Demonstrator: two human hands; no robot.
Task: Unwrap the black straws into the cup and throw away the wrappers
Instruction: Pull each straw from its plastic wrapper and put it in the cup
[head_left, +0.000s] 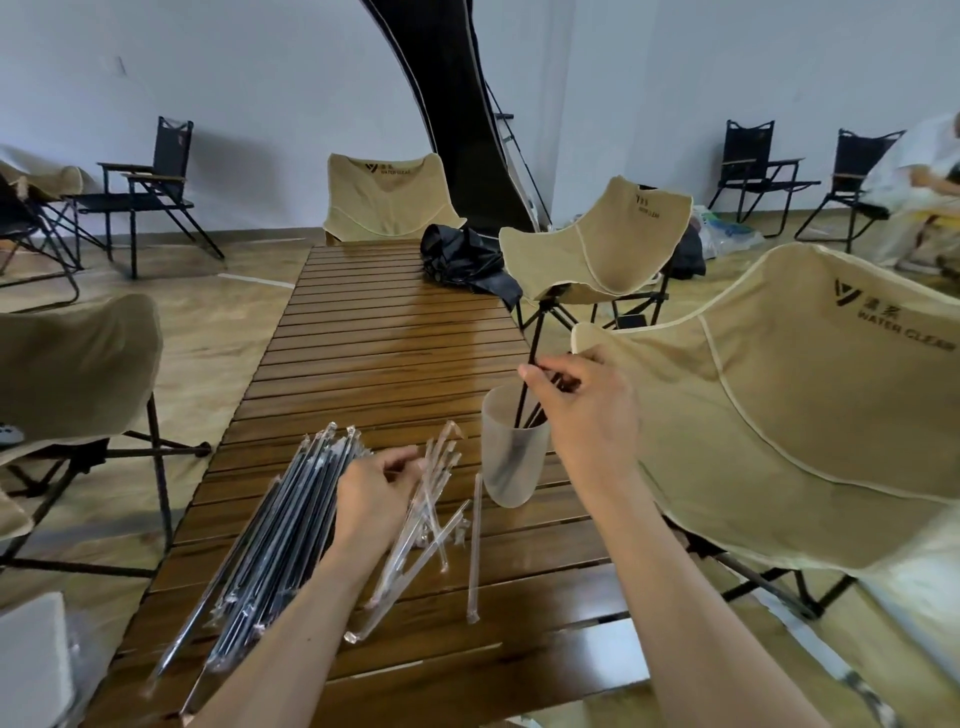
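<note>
A frosted cup (511, 457) stands on the slatted wooden table (384, 343) with several black straws in it. My right hand (587, 415) is just above the cup and pinches the top of one black straw (525, 395) whose lower end is inside it. A pile of wrapped black straws (280, 545) lies to the left. Next to it lie several empty clear wrappers (431, 514). My left hand (376, 499) hovers between the pile and the wrappers, fingers curled on a clear wrapper.
Beige folding chairs stand close on the right (779, 415), on the left (67, 374) and at the far end (387, 200). A black folded umbrella (462, 260) lies on the table's far end. A person sits at the far right (919, 182).
</note>
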